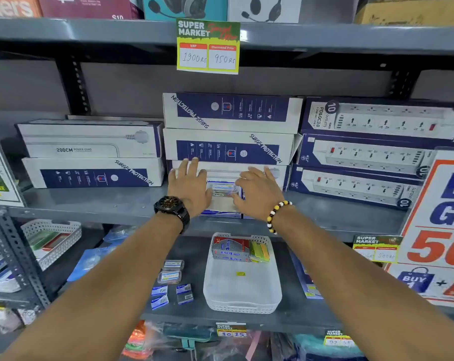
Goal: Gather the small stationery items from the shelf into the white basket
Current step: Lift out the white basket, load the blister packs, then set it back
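Observation:
A pile of small clear paper-clip boxes (pixel 222 194) sits on the middle grey shelf (pixel 90 204). My left hand (pixel 189 183) and my right hand (pixel 257 191) flank the pile, fingers spread, palms against its sides. Whether they grip it I cannot tell. On the shelf below stands the white basket (pixel 243 295), holding staple boxes (pixel 229 250) and yellow-green sticky notes (pixel 259 251) at its far end. Left of the basket lie several small stationery boxes (pixel 171 287).
Stacked power-strip cartons (pixel 228 128) stand right behind the pile and to both sides. Another white basket (pixel 51 238) sits at the lower left. Price signs (pixel 434 230) stand at the right. The upper shelf edge carries a price tag (pixel 208 46).

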